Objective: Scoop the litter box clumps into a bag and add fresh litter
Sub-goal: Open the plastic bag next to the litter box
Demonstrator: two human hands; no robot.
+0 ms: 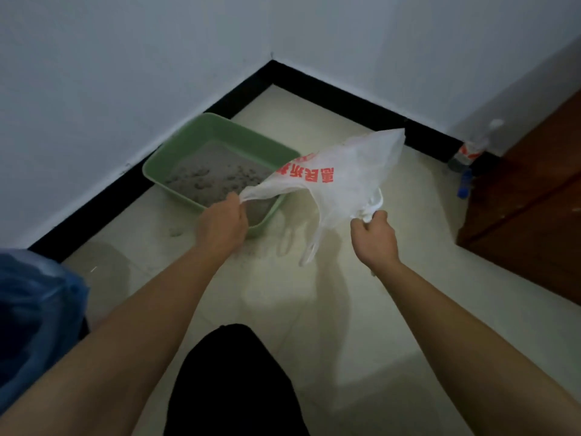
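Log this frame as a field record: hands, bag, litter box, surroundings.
left hand: pinches an edge of the thin white plastic bag with red print
right hand: grips its handles
bag: held up, spread between both hands
litter box: green rectangular plastic tray by the wall, grey clumped litter inside
surroundings: blue plastic bag left; clear plastic bottle by brown wooden cabinet right

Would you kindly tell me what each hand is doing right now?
Left hand: pinching the white plastic bag.
Right hand: gripping the same bag.
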